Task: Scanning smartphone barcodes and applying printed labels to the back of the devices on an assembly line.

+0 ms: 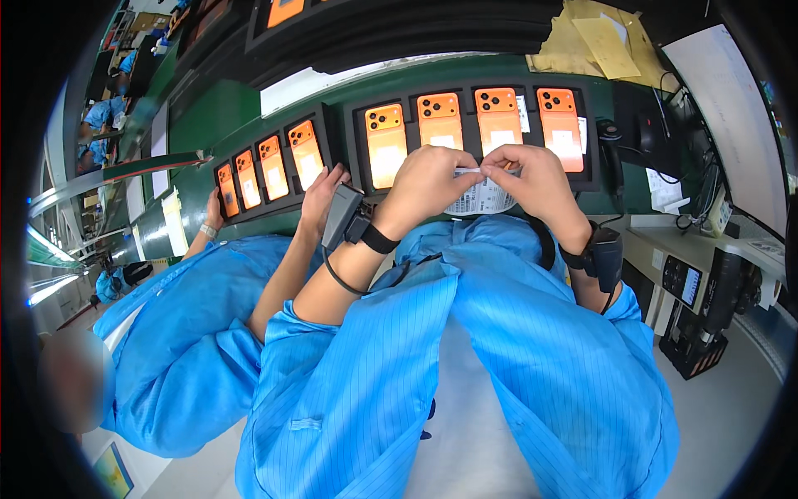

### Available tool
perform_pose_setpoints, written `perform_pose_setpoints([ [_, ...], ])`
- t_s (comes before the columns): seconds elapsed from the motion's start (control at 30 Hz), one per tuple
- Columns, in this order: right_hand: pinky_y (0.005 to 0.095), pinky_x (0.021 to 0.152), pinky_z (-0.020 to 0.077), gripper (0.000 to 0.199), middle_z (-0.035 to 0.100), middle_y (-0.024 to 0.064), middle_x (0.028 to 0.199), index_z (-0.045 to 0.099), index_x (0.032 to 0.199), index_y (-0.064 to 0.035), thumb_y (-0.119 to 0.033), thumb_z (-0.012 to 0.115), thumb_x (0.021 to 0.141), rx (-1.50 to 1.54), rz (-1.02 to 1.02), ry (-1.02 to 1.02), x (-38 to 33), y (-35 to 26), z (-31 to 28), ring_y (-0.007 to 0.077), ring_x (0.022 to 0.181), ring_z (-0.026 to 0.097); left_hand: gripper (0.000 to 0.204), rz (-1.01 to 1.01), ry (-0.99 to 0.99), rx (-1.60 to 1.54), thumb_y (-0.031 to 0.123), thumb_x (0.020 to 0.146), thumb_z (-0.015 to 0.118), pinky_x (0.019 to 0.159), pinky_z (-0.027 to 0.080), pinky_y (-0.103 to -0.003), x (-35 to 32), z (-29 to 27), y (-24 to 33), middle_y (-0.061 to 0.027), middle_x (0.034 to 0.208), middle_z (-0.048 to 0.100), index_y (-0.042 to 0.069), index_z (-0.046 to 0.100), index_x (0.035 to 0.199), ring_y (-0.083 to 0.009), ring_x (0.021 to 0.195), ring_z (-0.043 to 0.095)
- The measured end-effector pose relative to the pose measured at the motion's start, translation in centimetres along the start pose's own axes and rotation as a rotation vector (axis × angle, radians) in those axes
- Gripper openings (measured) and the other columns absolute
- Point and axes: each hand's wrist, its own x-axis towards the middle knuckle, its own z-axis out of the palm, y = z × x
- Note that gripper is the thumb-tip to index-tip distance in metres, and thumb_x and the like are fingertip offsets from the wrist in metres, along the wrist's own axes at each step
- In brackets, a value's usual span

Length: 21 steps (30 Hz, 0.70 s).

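Observation:
Close in front of my body, my left hand (428, 185) and my right hand (534, 185) meet with fingertips pinched at the upper edge of a white printed label sheet (480, 202). The sheet hangs below the fingers, partly hidden by them. Just beyond lies a black tray (592, 179) with several orange phones, camera side up: one phone (385, 143) sits left of my left hand, another phone (560, 125) beyond my right. White labels show on the phones. Each of my wrists wears a black strapped device.
At my left, a co-worker in a blue smock has both hands at another black tray (287, 202) of orange phones. A dark handheld scanner (611, 141) stands right of my tray, near a monitor (723, 108). Yellow paper (603, 46) lies at the back right.

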Motion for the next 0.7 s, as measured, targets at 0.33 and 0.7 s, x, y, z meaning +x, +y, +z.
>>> perform_pose_setpoints([
  [0.33,0.0298,0.068,0.0526,0.016,0.071,0.0113,0.08,0.071,0.09,0.0004,-0.015,0.069,0.085,0.243,0.14,-0.02,0.3,3.9,1.7,0.0178,0.073,0.068,0.018,-0.121,0.187,-0.054,0.019,0.082,0.071,0.063,0.052,-0.034,-1.2,1.4,1.0,-0.0164,0.078,0.07,0.001,0.074,0.087,-0.0284,0.069,0.068],
  [0.7,0.0255,0.066,0.0477,0.024,0.07,0.0084,0.082,0.066,0.1,0.0056,-0.016,0.065,0.091,0.412,0.237,-0.116,-0.7,9.8,-1.0,0.0097,0.074,0.063,0.024,-0.322,0.177,-0.179,0.02,0.084,0.071,0.056,0.05,-0.031,-0.3,0.9,-4.7,-0.0169,0.071,0.068,-0.002,0.071,0.09,-0.024,0.061,0.066],
])
